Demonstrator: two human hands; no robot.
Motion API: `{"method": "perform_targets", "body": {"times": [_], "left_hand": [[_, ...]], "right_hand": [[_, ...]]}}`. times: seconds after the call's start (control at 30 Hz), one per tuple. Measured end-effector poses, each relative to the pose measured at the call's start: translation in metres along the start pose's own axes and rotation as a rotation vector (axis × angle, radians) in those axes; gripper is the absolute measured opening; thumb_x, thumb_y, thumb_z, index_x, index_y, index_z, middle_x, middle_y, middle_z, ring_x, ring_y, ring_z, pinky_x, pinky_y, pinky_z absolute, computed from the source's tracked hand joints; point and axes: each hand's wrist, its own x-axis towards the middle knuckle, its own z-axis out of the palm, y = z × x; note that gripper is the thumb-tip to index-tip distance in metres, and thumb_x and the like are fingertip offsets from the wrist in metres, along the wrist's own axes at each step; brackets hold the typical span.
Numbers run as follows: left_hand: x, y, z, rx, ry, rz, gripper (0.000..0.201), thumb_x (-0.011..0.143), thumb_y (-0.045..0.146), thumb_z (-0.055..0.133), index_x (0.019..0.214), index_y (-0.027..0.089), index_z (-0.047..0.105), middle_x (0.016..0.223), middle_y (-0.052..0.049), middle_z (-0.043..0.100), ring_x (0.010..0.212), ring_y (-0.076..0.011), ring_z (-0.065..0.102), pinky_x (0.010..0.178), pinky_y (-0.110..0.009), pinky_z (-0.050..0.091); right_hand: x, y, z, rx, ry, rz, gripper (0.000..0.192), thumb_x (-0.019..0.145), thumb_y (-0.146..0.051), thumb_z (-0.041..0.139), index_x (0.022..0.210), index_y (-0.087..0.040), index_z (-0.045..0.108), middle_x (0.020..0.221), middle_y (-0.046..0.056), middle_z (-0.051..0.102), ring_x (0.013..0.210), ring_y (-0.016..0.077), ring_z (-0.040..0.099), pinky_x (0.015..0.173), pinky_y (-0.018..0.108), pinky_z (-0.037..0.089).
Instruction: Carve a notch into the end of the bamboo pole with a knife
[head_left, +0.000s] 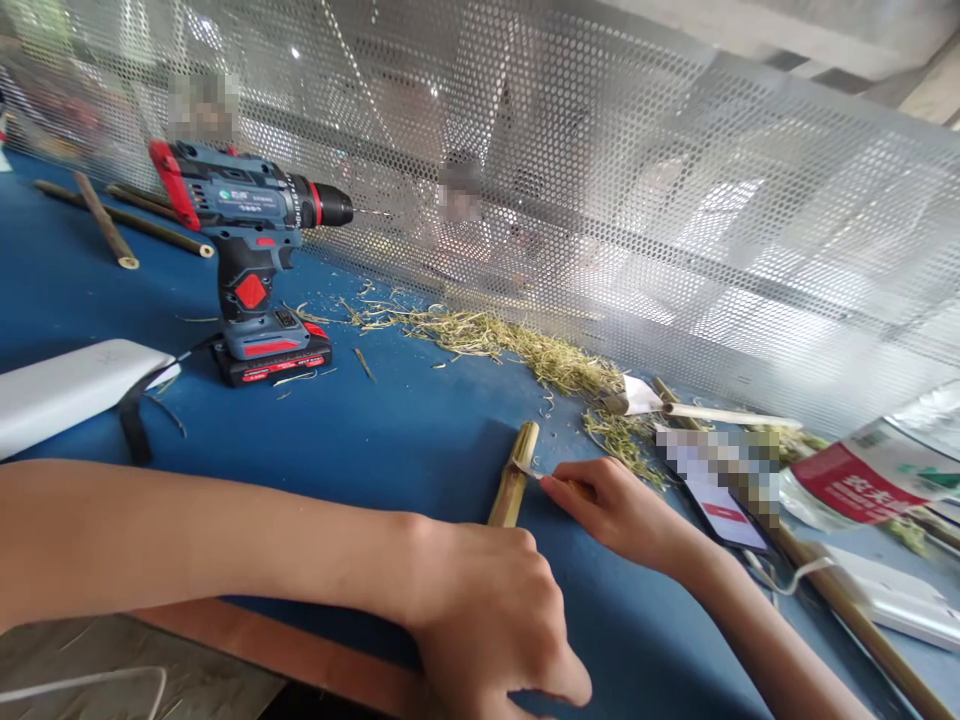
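Observation:
A short bamboo piece lies on the blue table, its pale scraped end pointing away from me. My left hand is closed over its near part, and the back of the hand hides the fingers and that end. My right hand grips a small carving knife by its wooden handle. The blade touches the bamboo's right side, at a darker ring a little below its far end.
A cordless drill stands upright on the table. Bamboo shavings are heaped along a perforated metal screen. Bamboo sticks lie at far left. To the right are a phone, a bottle and a white power bank.

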Motion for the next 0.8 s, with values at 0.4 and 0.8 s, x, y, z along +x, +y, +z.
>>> {"method": "perform_targets", "body": {"times": [0.4,0.8], "left_hand": [[-0.004,-0.002,-0.004,-0.061,0.042,-0.034,0.034,0.072,0.040,0.078,0.065,0.026,0.048,0.052,0.004,0.042,0.055,-0.0206,0.045,0.047,-0.036,0.027],[-0.008,-0.005,-0.005,-0.088,0.104,-0.050,0.030,0.077,0.043,0.074,0.068,0.024,0.052,0.051,0.005,0.042,0.051,-0.0170,0.041,0.048,-0.032,0.022]], "right_hand": [[0.018,0.012,0.007,-0.115,0.153,0.104,0.057,0.106,-0.063,0.046,0.065,-0.024,0.043,0.057,-0.003,0.039,0.059,0.0158,0.026,0.060,0.034,0.025],[0.021,0.010,-0.007,-0.026,0.095,0.029,0.056,0.105,-0.061,0.044,0.064,-0.024,0.037,0.060,-0.005,0.032,0.061,0.0142,0.027,0.059,0.032,0.024]]}}
